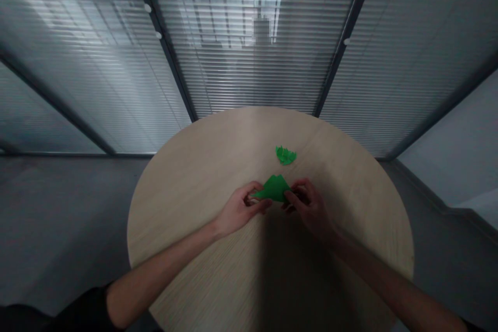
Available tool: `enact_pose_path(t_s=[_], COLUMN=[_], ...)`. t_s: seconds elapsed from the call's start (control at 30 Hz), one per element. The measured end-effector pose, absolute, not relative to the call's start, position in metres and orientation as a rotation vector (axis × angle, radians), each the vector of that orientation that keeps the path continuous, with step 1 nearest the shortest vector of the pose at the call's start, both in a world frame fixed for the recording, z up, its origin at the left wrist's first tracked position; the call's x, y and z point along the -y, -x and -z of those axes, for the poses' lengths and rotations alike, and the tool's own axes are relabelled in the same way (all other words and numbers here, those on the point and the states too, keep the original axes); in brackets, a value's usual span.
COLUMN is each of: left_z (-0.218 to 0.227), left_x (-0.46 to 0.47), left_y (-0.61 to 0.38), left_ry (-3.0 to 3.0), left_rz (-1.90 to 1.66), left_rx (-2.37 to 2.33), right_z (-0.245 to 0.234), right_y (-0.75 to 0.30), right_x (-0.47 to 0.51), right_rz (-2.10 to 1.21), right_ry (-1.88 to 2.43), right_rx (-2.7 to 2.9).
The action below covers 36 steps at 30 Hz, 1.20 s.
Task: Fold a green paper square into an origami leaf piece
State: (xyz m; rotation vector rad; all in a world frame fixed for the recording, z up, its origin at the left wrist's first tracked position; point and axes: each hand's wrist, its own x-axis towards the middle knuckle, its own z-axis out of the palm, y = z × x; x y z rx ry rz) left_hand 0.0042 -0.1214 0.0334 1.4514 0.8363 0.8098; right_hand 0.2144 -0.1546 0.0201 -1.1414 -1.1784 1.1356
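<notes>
A folded piece of green paper (275, 189) is held between my two hands above the middle of the round table. My left hand (245, 206) grips its left corner, with the thumb along the lower edge. On the other side, my right hand (307, 203) pinches the right corner between thumb and fingers. The paper has slanted sides and a small notch at its top. Just beyond it lies a crumpled-looking green folded piece (286, 155), touched by neither hand. Some fingertips are hidden behind the paper.
The round wooden table (175, 192) has a curved edge all round. Behind it stand glass panels with blinds (233, 72) in dark frames. A white wall (459, 166) is at the right, and grey floor (70, 218) shows at the left.
</notes>
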Motion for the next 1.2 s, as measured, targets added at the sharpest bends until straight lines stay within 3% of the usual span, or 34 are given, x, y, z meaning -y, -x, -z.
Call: enact_pose_path(t_s=[0.73,1.2], left_z=[-0.028,-0.029], left_x=[0.107,0.109], left_y=[0.002,0.003], left_ry=[-1.27,-1.304], left_rz=[-0.892,-0.988], left_rx=[-0.902,-0.916], right_z=[-0.015,-0.017], right_y=[-0.233,-0.233], right_x=[0.152,0.151], right_rz=[-0.969,-1.078], right_ry=[1.261,1.268], right_rx=[1.267,1.197])
